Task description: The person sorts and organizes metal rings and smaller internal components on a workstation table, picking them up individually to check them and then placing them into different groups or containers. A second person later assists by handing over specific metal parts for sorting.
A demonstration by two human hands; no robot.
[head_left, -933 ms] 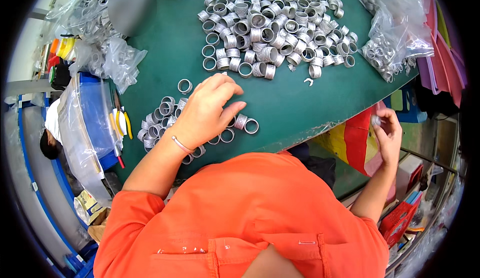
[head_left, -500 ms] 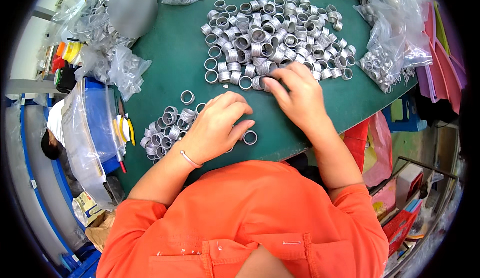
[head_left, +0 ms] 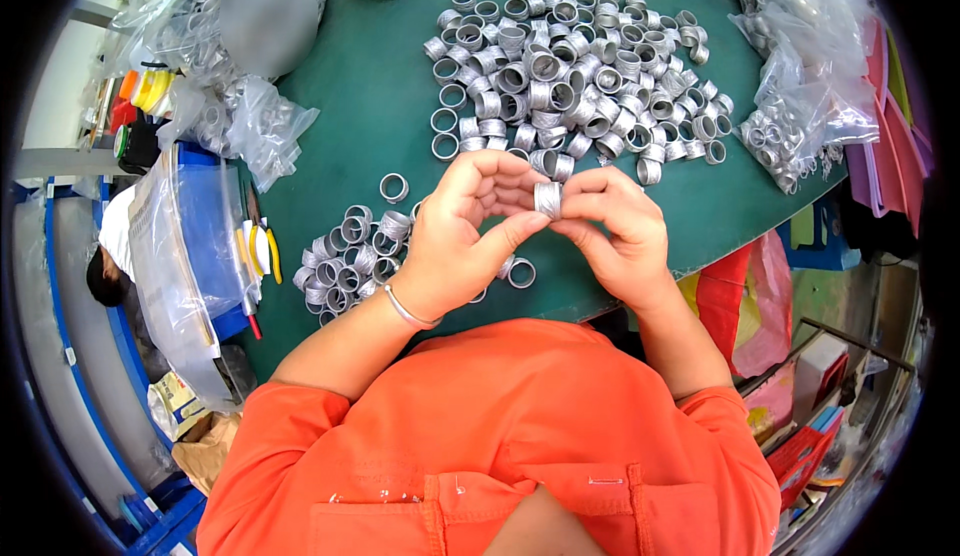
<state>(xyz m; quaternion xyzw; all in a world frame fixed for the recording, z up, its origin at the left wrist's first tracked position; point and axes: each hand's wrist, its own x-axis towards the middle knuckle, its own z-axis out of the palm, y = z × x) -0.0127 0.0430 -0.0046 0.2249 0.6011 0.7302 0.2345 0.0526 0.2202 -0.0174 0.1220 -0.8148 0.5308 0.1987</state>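
My left hand (head_left: 458,234) and my right hand (head_left: 622,236) meet over the near part of the green table, both closed on one silver metal ring (head_left: 547,200). The ring is a short, wide band with a textured outer face, pinched between the fingertips of both hands. Just beyond my fingers spreads a large pile of similar metal rings (head_left: 545,66). To the left of my left hand lies a smaller heap of rings (head_left: 348,256), partly hidden by that hand. One loose ring (head_left: 521,273) rests below my hands, and another ring (head_left: 394,188) lies behind the small heap.
Clear plastic bags of rings sit at the far left (head_left: 265,126) and right (head_left: 775,116) of the green table (head_left: 350,96). Yellow-handled pliers (head_left: 272,251) lie by the left edge. Pink and purple plastic sheets (head_left: 890,116) stand at the right. Another person (head_left: 108,266) is partly visible at left.
My right hand has drawn back from the large pile, and a ring now shows between its fingertips. My left hand has moved up and right to meet it. The whole view has shifted slightly.
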